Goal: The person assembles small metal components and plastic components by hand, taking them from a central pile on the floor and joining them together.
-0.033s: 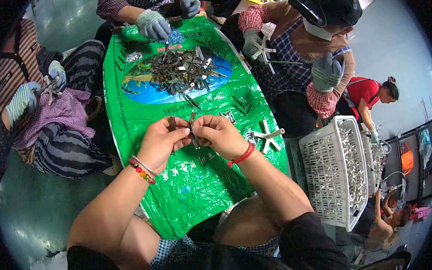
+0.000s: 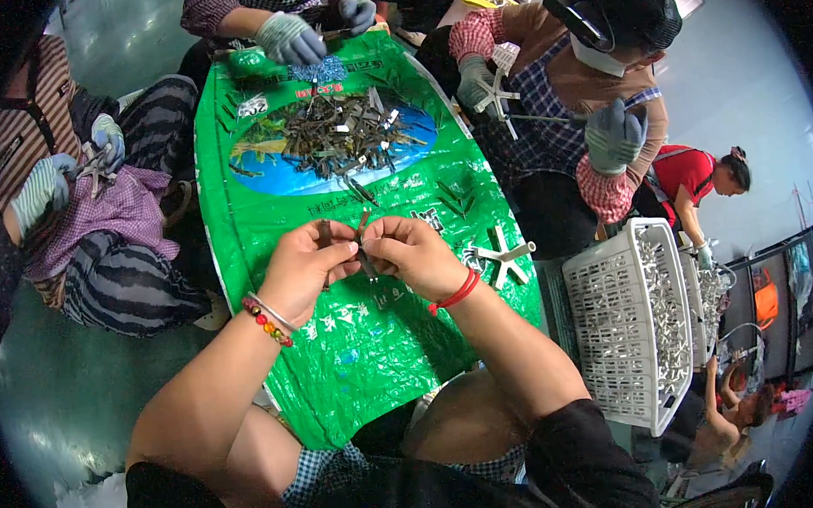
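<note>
Plainly, beneath both hands we see a glossy green printed plastic sheet (image 2: pixel 385 379), and beyond them a loose heap of dark, narrow flat strips (image 2: pixel 341 136). Our left hand (image 2: pixel 308 264) and right hand (image 2: pixel 410 254) both pinch, thumbs against fingers, around a small, slim, dark grey strip (image 2: pixel 370 268) between them. We judge it light, fairly stiff and perhaps slick, best held by its long edges near the middle. It looks thin, with pale tips at its near end; our fingers hide the rest.
</note>
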### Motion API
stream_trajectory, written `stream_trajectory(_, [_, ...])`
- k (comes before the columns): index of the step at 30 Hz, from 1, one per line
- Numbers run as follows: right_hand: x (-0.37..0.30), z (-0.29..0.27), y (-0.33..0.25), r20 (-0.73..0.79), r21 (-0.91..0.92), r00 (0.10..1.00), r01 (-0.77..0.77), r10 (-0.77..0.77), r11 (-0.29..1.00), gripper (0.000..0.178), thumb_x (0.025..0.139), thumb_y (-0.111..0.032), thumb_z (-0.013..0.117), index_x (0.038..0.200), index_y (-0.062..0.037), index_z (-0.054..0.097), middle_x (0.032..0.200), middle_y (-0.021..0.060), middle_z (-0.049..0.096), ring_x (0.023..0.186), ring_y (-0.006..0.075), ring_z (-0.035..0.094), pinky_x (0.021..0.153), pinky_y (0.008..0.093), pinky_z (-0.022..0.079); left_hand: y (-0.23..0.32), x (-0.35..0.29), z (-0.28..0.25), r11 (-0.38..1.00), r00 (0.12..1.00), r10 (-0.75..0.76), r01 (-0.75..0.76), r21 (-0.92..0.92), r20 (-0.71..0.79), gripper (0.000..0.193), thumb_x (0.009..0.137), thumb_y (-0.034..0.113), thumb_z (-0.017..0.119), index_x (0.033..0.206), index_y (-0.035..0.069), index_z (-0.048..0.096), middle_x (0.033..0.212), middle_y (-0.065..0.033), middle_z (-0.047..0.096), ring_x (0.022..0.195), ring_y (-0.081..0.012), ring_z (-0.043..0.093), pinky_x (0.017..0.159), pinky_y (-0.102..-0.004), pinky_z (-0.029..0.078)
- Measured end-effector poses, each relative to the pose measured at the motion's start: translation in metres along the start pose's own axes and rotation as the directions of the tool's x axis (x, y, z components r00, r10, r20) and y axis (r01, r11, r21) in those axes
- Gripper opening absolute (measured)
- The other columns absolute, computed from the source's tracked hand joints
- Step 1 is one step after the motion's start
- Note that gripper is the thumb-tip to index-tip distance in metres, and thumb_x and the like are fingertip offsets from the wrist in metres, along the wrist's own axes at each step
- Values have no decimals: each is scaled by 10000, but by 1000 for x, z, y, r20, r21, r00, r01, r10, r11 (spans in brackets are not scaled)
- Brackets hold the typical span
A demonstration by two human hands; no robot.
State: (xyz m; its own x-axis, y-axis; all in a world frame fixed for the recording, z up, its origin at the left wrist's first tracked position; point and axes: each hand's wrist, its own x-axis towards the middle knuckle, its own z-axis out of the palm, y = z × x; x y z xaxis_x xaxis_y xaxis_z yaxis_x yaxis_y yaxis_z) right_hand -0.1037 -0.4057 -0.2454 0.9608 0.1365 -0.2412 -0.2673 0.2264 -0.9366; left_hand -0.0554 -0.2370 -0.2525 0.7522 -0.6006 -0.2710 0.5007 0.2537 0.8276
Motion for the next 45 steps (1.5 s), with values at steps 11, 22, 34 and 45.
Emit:
stream_trajectory(11, [-1,2,-5,-21,8,998,61,-61,998,72,811,-43,576,825,-54,506,737,-16,534,646,66,515,561,194,406,6,-3,4,999,996,-38,40,-27,81,105,811,44,586,907,23,548,868,-48,595,747,-123,591,688,-219,500])
stream_trajectory(22, [-3,0,-9,-39,10,989,144,-143,990,80,787,-23,590,832,-59,534,672,-55,496,549,26,430,501,175,356,4,1,0,991,996,-61,68,-115,64,99,812,66,576,889,57,516,796,-16,562,697,-105,565,666,-229,489])
stream_trajectory(34, [-10,16,-18,84,-761,884,355,-460,544,136,724,0,629,853,-37,611,593,9,509,503,41,412,450,209,324,3,0,-4,988,992,-113,118,-96,54,114,824,64,533,931,27,532,831,-43,591,669,-106,572,583,-198,481])
stream_trajectory(45, [-5,12,-9,239,-823,756,491,-610,285,156,701,-22,654,850,-56,622,725,95,595,608,222,572,539,307,456,1,1,-5,971,980,-168,184,-154,107,159,835,30,483,980,-20,525,880,-91,593,725,-158,612,629,-222,530])
